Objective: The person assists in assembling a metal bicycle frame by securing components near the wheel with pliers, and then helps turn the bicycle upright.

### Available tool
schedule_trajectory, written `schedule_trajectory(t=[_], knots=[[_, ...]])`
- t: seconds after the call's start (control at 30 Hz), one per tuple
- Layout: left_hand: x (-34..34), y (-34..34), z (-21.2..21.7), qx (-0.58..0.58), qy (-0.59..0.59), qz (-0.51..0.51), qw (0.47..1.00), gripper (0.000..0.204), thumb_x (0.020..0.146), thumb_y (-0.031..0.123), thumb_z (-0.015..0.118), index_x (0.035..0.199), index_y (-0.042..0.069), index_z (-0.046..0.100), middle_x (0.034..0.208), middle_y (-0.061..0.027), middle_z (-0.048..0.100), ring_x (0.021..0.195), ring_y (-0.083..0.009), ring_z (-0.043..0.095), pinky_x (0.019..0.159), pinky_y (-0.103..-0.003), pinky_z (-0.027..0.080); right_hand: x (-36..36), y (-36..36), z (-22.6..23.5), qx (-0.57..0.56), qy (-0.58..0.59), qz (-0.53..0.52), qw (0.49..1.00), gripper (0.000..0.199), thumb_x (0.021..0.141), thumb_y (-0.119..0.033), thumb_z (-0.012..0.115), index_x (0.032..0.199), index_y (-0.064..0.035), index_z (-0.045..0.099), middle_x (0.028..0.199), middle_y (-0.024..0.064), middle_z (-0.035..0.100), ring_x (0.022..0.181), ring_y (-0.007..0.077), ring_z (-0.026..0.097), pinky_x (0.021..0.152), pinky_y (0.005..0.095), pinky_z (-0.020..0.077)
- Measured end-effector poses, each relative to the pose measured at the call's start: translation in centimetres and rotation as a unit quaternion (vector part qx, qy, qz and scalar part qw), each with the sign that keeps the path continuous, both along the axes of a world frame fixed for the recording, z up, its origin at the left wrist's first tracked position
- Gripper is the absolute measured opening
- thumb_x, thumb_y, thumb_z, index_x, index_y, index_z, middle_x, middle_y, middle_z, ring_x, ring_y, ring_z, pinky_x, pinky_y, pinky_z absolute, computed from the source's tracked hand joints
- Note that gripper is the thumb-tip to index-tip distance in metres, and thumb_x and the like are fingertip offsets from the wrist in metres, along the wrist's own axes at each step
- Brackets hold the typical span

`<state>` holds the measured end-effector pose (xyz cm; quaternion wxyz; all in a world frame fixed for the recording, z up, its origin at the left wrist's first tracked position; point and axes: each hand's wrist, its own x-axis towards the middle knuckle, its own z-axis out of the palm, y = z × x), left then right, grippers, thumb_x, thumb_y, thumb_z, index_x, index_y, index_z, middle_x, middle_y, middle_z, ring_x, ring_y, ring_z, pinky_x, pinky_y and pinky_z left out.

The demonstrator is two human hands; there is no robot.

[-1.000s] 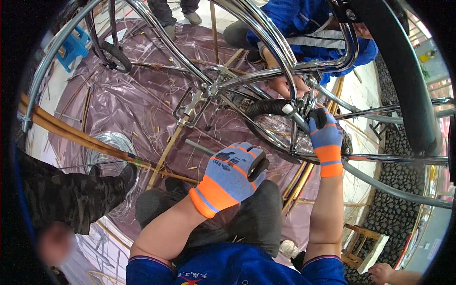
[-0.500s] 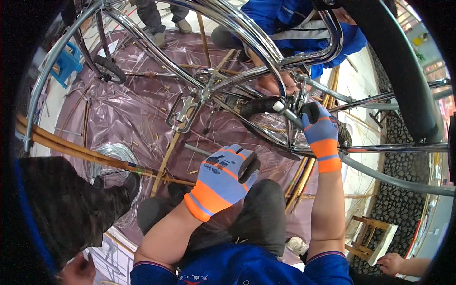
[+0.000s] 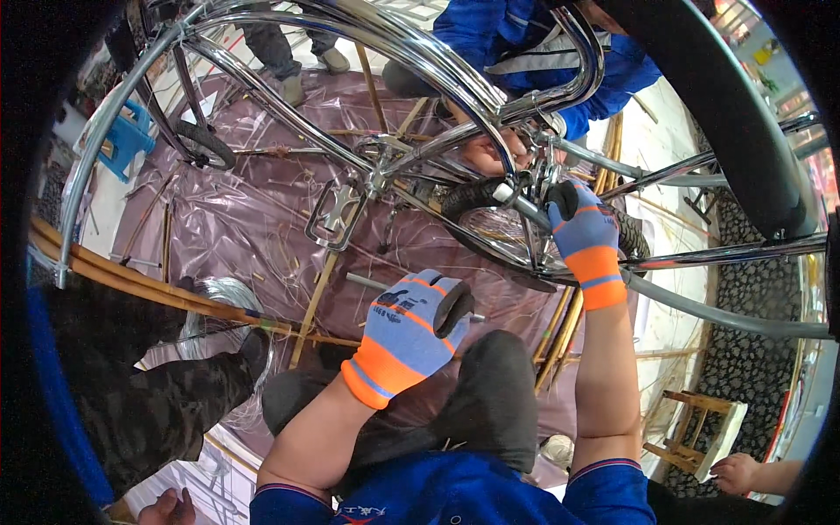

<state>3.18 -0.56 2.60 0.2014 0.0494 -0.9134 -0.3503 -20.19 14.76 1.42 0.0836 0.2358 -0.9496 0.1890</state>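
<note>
Right hand [image 3: 584, 234], blue/orange work glove, forearm stretched straight up from the lower edge, wrist straight, fingers curled and closed around a chrome tube [image 3: 525, 210] of the bicycle frame [image 3: 385, 39], just beside the small black tyre [image 3: 477, 194]. Left hand [image 3: 411, 334], same glove, elbow bent, forearm angled up-right, held over the lap well below the frame; fingers folded in loosely, black-coated thumb tip up. A thin grey rod [image 3: 372, 282] runs just behind its knuckles; cannot tell if the hand actually grips it or anything else. Frame sits overhead centre-top, curved chrome tubes arcing left to right, chrome pedal [image 3: 331, 214] hanging at mid-left. Another person's bare hand [image 3: 486, 156] on the frame from the far side, blue sleeve behind it. Purple plastic sheet [image 3: 236, 219] on the floor, bamboo strips [image 3: 131, 280] across it, wire coil [image 3: 219, 302] at lower left.
</note>
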Motion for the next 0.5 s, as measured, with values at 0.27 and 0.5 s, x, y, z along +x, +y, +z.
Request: schedule_trajectory(t=[0.27, 0.5], knots=[[-0.3, 0.2, 0.0, -0.012, 0.000, -0.004, 1.000, 0.026, 0.078, 0.012, 0.068, 0.103, 0.005, 0.065, 0.099, -0.0142, 0.065, 0.089, -0.0343, 0.062, 0.078, -0.042, 0.051, -1.0, 0.9, -0.9, 0.021, 0.039, 0.038, 0.998, 0.034, 0.085, -0.033, 0.067, 0.111, -0.0140, 0.059, 0.104, 0.0120, 0.066, 0.091, 0.0346, 0.066, 0.077, 0.0439, 0.0539], [-0.2, 0.1, -0.4, -0.025, -0.003, -0.009, 1.000, 0.025, 0.078, 0.012, 0.068, 0.102, 0.005, 0.066, 0.099, -0.0136, 0.065, 0.089, -0.0337, 0.062, 0.078, -0.041, 0.051, 0.0, 0.1, 0.1, -0.024, 0.026, 0.033, 0.999, 0.023, 0.082, -0.019, 0.070, 0.101, -0.0084, 0.065, 0.100, 0.0129, 0.068, 0.094, 0.0328, 0.066, 0.079, 0.0384, 0.0531]])
